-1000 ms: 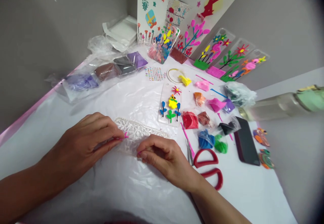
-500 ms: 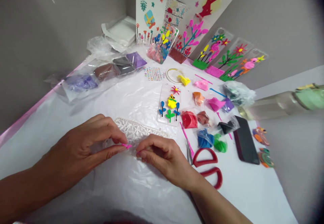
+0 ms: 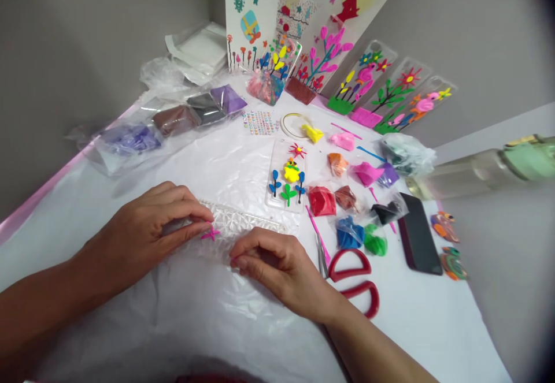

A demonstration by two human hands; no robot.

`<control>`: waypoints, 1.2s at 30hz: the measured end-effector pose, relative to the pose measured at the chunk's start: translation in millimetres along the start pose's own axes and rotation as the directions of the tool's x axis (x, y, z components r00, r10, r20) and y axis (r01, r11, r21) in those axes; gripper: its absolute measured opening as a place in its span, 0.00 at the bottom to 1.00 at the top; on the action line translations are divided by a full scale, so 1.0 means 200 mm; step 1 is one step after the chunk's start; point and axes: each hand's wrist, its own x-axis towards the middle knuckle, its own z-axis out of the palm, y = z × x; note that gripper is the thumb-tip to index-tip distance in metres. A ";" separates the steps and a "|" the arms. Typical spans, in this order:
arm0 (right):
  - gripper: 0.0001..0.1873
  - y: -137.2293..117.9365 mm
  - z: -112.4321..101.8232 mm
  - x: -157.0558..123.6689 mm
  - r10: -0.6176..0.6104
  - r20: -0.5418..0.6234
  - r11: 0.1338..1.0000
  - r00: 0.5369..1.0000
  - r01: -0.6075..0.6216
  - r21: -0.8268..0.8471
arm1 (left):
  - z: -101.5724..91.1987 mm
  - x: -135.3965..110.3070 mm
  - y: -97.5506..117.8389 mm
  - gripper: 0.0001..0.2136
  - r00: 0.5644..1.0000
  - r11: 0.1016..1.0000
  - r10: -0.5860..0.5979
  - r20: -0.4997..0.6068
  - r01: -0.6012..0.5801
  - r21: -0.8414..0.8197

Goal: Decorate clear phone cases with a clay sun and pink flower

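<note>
My left hand point(image 3: 145, 224) has its thumb and fingers pinched at a small pink clay flower point(image 3: 211, 233) with thin spread petals. Just to the right, my right hand point(image 3: 280, 267) is closed in a pinch; what lies between its fingertips is too small to make out. Behind both hands lies a clear patterned phone case point(image 3: 251, 219), partly covered by the fingers. Beyond it rests another clear case point(image 3: 282, 197), decorated with a red sun, a yellow clay figure and blue and green leaves.
Several bagged clay lumps, such as red clay point(image 3: 322, 200) and blue clay point(image 3: 350, 232), lie at right. Red-handled scissors point(image 3: 369, 299) are beside my right wrist, with a black phone point(image 3: 420, 233) farther right. Finished cases point(image 3: 362, 77) lean at the back; bagged clay point(image 3: 176, 120) sits back left.
My left hand has moved slightly up and left, and the pink clay now shows its flower shape at the fingertips. My right hand stays pinched, shifted slightly left. The whole view has shifted slightly.
</note>
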 end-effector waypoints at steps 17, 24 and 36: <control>0.11 0.01 0.02 0.01 0.066 -0.043 0.978 0.997 -0.056 0.200 | 0.02 0.00 -0.01 0.10 0.998 0.999 0.027 -0.055 -0.026 0.021; 0.10 0.01 0.02 0.00 0.046 -0.059 0.983 0.997 -0.035 0.179 | -0.01 -0.02 0.00 0.17 0.990 0.981 0.119 0.073 -0.129 0.145; 0.15 0.02 0.01 0.03 0.099 -0.172 0.921 0.980 -0.025 0.389 | 0.00 -0.02 0.05 0.16 0.998 0.984 0.060 0.012 -0.062 0.167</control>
